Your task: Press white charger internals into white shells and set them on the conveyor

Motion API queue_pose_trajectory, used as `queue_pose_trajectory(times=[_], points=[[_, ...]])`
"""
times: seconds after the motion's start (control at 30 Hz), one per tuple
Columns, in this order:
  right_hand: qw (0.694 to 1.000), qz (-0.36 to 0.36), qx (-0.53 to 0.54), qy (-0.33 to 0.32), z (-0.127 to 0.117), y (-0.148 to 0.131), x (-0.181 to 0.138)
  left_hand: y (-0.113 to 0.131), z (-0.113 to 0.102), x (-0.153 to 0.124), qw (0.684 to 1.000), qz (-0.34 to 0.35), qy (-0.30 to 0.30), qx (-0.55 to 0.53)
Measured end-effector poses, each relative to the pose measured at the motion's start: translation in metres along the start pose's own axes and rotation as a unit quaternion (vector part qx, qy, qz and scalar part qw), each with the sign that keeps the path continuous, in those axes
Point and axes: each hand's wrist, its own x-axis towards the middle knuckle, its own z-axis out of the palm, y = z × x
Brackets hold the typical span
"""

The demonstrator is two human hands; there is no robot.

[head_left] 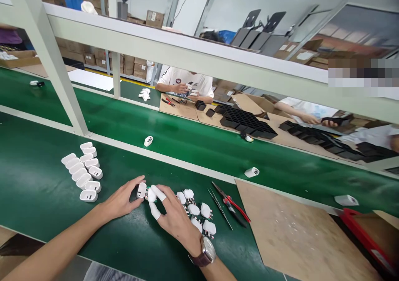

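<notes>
My left hand (pixel 120 200) pinches a small white charger shell (pixel 141 190) between thumb and fingers, low over the green mat (pixel 37 189). My right hand (pixel 171 214), with white finger cots and a wristwatch, presses a white charger insert (pixel 151 195) against that shell. Just right of my right hand lies a cluster of several white charger inserts (pixel 199 214) with metal pins. To the left stand two rows of several white charger shells (pixel 84 171), open ends facing me.
Red-handled cutters (pixel 232 204) and tweezers (pixel 220 208) lie right of the inserts, beside a brown board (pixel 296 239). Loose white chargers (pixel 252 172) sit on the green conveyor belt (pixel 187 144). Across it, people handle parts near black trays (pixel 246 123). A white frame post (pixel 52 65) stands at left.
</notes>
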Motion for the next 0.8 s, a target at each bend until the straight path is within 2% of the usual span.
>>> queue_pose_trajectory(times=[0.23,0.37,0.53,0.6,0.7,0.8], points=[[0.994,-0.068,-0.078,-0.034,0.0,0.005,-0.002,0.001,-0.003,0.0,1.0,-0.016,-0.006,-0.008],[0.997,-0.04,-0.058,-0.04,-0.002,0.003,-0.002,0.0,-0.001,0.001,1.0,-0.003,-0.001,0.0],[0.999,0.0,-0.018,-0.034,-0.005,0.003,-0.001,0.003,-0.006,0.004,0.997,-0.022,0.031,0.071],[1.0,0.016,-0.009,-0.019,-0.007,0.003,-0.001,0.006,-0.015,0.005,0.998,-0.028,0.015,0.059],[0.999,0.041,0.006,-0.002,-0.009,0.002,-0.003,0.011,-0.026,0.006,0.999,-0.012,-0.05,0.019],[0.999,0.047,0.021,-0.006,-0.009,0.0,-0.007,0.011,-0.026,0.007,0.996,0.003,-0.083,0.014]])
